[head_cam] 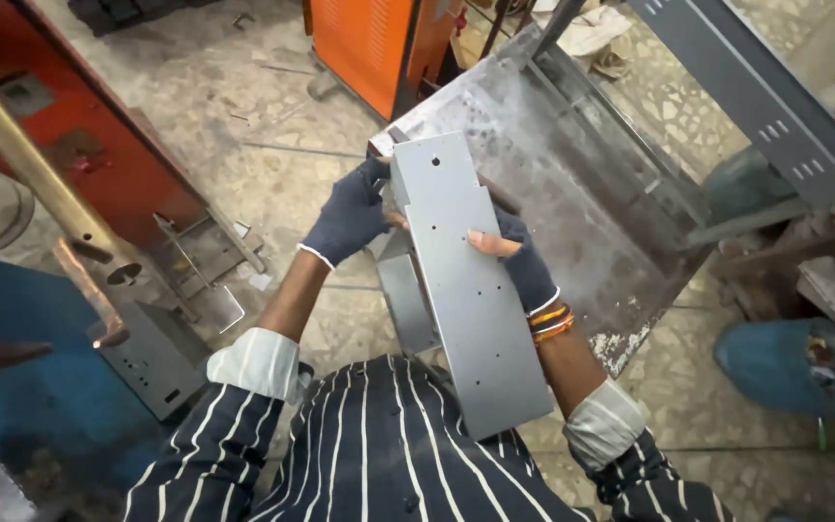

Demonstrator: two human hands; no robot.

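The grey perforated metal panel point(466, 290) is gripped at both long edges by the gloved left hand point(348, 217) and right hand point(524, 266), fingers closed, held tilted above the floor point(273, 106) for steadiness.

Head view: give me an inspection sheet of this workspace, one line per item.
Surface: speckled stone floor; worn metal table.
Job's things: long grey perforated metal panel, held tilted over the lap.
Clutter: grey bracket under the brass electrode arm; rags.
Grippers: left hand grips the panel's upper edge; right hand grips its side; both gloved.
Cables: nothing seen.
Surroundings: orange cabinet, red machine, grey channel.
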